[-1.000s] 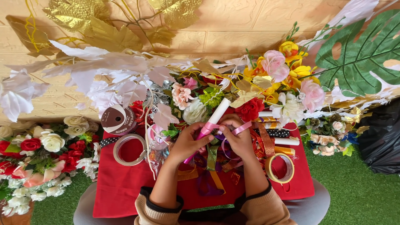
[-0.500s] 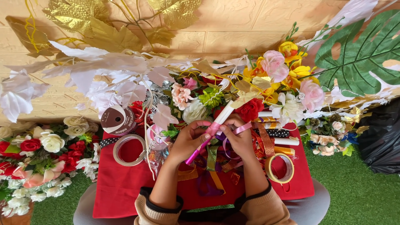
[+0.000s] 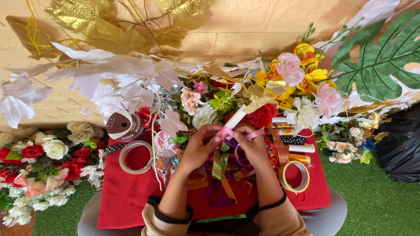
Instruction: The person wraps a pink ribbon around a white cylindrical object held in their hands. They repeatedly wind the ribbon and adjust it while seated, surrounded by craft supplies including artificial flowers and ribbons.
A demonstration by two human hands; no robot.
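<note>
Red cloth (image 3: 127,196) covers the small table at the centre of the frame, with green turf below it and a tan brick-pattern wall above. Artificial flowers (image 3: 302,87) crowd the upper middle and right, and more roses (image 3: 39,161) fill the lower left. Two tape rolls lie flat on the cloth: a clear one (image 3: 136,156) at centre left and a yellowish one (image 3: 294,176) at centre right; through each open core I see only red cloth. A brown ribbon spool (image 3: 124,126) sits just above the clear roll.

At mid-frame my left hand (image 3: 199,146) and my right hand (image 3: 253,146) both pinch a pink ribbon (image 3: 226,131) wound around a white stick (image 3: 236,117). Its long axis runs diagonally, pointing toward the upper right into the flowers. Loose ribbons (image 3: 221,164) lie beneath my hands.
</note>
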